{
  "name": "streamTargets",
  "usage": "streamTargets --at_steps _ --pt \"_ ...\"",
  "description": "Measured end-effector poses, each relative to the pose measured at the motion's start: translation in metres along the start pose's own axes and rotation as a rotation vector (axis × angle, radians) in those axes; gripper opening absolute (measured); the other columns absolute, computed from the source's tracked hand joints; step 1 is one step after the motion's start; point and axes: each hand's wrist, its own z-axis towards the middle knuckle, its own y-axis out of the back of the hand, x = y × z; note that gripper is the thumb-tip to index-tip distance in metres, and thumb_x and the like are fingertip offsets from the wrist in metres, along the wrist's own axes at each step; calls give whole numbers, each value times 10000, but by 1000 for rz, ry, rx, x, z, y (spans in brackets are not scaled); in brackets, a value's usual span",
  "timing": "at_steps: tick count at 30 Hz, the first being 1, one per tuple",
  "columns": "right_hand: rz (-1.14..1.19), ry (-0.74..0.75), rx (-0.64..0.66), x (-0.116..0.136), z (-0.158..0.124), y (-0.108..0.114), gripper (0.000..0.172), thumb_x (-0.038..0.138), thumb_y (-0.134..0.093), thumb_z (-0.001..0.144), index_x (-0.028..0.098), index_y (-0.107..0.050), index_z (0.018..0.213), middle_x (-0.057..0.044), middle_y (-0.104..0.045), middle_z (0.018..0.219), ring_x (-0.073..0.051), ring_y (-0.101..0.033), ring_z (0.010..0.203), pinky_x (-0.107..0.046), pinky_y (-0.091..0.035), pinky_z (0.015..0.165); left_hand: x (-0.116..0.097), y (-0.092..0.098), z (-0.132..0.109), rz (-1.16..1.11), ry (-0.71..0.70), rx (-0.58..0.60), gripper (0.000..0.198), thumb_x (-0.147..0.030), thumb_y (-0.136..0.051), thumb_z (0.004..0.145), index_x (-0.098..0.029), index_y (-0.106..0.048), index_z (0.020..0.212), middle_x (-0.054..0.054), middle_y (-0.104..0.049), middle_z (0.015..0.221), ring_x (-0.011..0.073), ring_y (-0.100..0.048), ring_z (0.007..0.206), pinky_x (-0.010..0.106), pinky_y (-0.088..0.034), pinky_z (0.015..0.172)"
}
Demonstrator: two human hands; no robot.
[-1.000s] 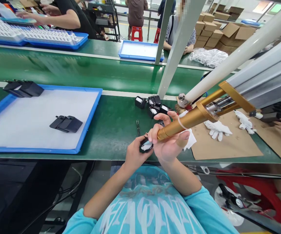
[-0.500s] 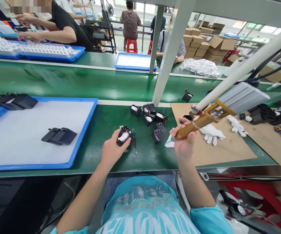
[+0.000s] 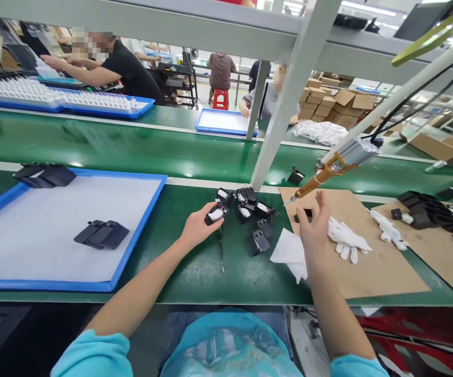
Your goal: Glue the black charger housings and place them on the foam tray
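Observation:
My left hand (image 3: pixel 199 226) grips a small black adapter housing (image 3: pixel 216 213) with a white part and thin wires inside. The hand is beside a cluster of similar black housings (image 3: pixel 245 212). Just below the held piece lie metal tweezers (image 3: pixel 220 250). My right hand (image 3: pixel 315 225) is raised with fingers apart, holding nothing. Above it, an amber glue dispenser (image 3: pixel 316 181) with a blue needle tip hangs at a slant by the white pole, apart from the fingers. Under that hand are a folded white paper (image 3: pixel 289 250) and a small dark piece (image 3: pixel 303 215) on cardboard.
A blue-rimmed tray (image 3: pixel 162 196) on the left holds closed black housings (image 3: pixel 102 233). White gloves (image 3: pixel 346 238) rest on a cardboard sheet (image 3: pixel 383 277). A grey upright post (image 3: pixel 270 146) stands behind the cluster. Co-workers sit across the green conveyor (image 3: pixel 151 149).
My right hand has let go of the glue dispenser, which now hangs higher and farther back. My left hand has moved the adapter housing forward and right, towards the cluster. The camera view has tilted up.

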Motion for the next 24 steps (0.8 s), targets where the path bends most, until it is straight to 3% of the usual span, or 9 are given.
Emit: streamTargets --at_steps 2,4,6,8,11,15,18,21,24 --pt "-102 176 104 20 -22 -5 490 262 -614 858 252 -480 1329 -95 -559 1347 -214 -570 1202 -403 -484 1005 6 -3 -4 -56 -51 -37 426 -380 -634 809 -227 -590 1205 16 -737 1035 182 -705 833 276 -544 762" --pt "-202 367 546 41 -47 -17 296 175 -524 910 251 -581 1191 -43 -692 1102 -158 -669 949 -298 -549 838 9 -2 -7 -84 -96 -79 419 -355 -641 813 -222 -591 1207 27 -727 1090 181 -701 894 270 -549 787" --pt "-380 598 972 56 -71 -33 330 87 -462 915 231 -598 1180 -42 -712 1118 -150 -679 860 -263 -554 710 10 0 -10 -88 -127 -125 418 -341 -642 820 -215 -588 1215 39 -722 1108 183 -698 926 270 -554 801" --pt "-585 813 1137 60 -91 -52 378 53 -460 900 182 -583 1233 -87 -653 1279 -178 -668 824 -298 -546 618 10 2 -11 -75 -155 -161 413 -334 -641 828 -209 -587 1219 51 -720 1117 187 -694 950 279 -556 823" --pt "-689 1011 1122 52 -107 -70 339 80 -492 903 112 -588 1226 -143 -626 1306 -202 -642 811 -331 -529 567 9 3 -13 -43 -194 -190 419 -334 -641 834 -209 -586 1230 58 -722 1114 192 -694 964 295 -554 854" --pt "-528 1094 1066 43 -107 -71 184 93 -513 907 108 -640 1040 -103 -710 940 -179 -627 719 -293 -506 536 6 4 -15 -2 -211 -195 422 -341 -630 845 -210 -585 1244 54 -732 1090 189 -698 948 296 -556 852" --pt "-256 1031 987 47 -99 -61 152 106 -491 925 128 -615 1009 -70 -698 850 -153 -648 706 -261 -545 585 5 4 -15 33 -182 -189 408 -353 -631 842 -219 -599 1226 44 -740 1069 187 -706 915 288 -560 824" --pt "82 918 775 52 -90 -51 161 127 -484 929 143 -579 1058 -87 -709 887 -160 -710 843 -260 -613 695 3 2 -17 46 -165 -162 402 -355 -644 828 -214 -612 1203 42 -747 1048 181 -715 863 274 -563 779" --pt "217 843 625 57 -83 -44 197 55 -571 851 159 -565 1017 -105 -717 928 -201 -725 978 -308 -645 771 -1 -1 -22 33 -222 -140 425 -360 -645 826 -198 -609 1218 51 -755 1017 177 -721 830 263 -567 745"
